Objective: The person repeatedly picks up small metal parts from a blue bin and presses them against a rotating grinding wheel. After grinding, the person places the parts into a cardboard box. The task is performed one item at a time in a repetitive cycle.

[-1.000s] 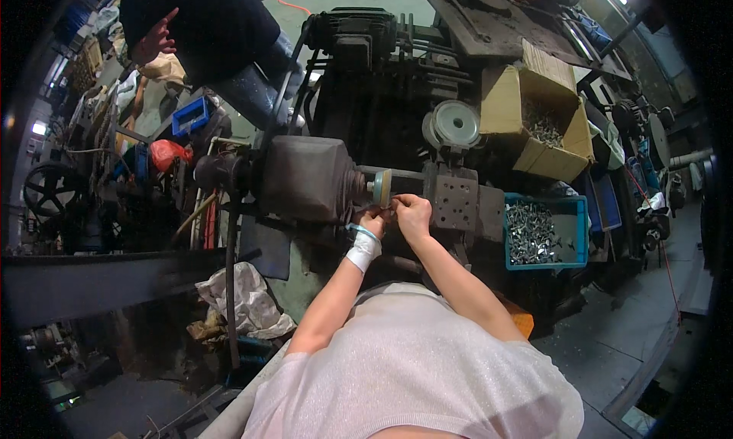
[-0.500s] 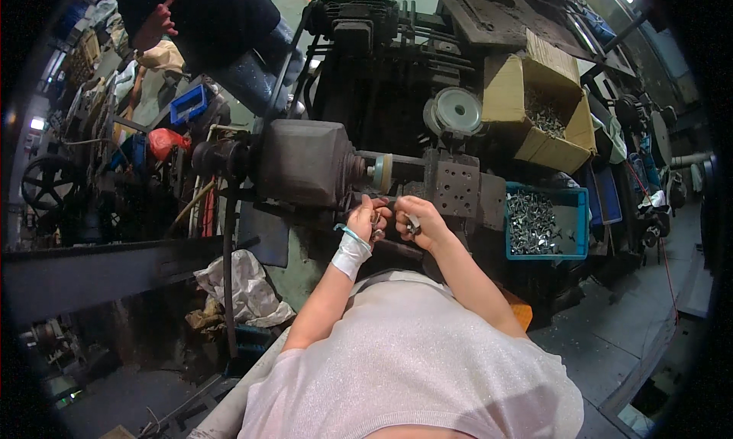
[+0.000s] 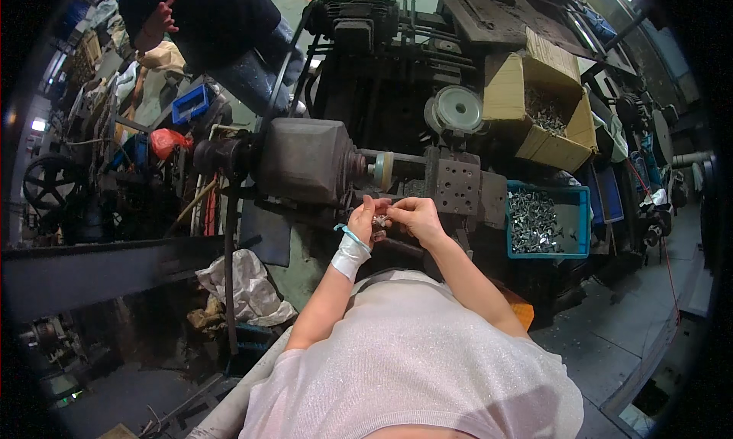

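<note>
Before the machine's spindle, my left hand (image 3: 366, 216) is half curled around small shiny metal parts (image 3: 379, 221) in its palm. White tape and a light blue band wrap that wrist. My right hand (image 3: 418, 218) meets it from the right, thumb and fingers pinched on a small metal part at the left fingers; its exact shape is hidden. Just beyond the hands is a round, tan-edged wheel (image 3: 384, 171) on the spindle of the dark grey machine head (image 3: 305, 160). A block with several holes (image 3: 458, 187) stands to its right.
At right, a teal bin (image 3: 586, 224) holds many small metal parts. Behind it an open cardboard box (image 3: 504, 88) holds more. A pale round wheel (image 3: 458, 109) sits beside the box. Another person (image 3: 206, 27) stands at the far left. A crumpled white sack (image 3: 248, 290) lies lower left.
My right hand has moved slightly left, and its fingers now touch the parts in my left hand. The metal part that showed below the right fingers is no longer visible there.
</note>
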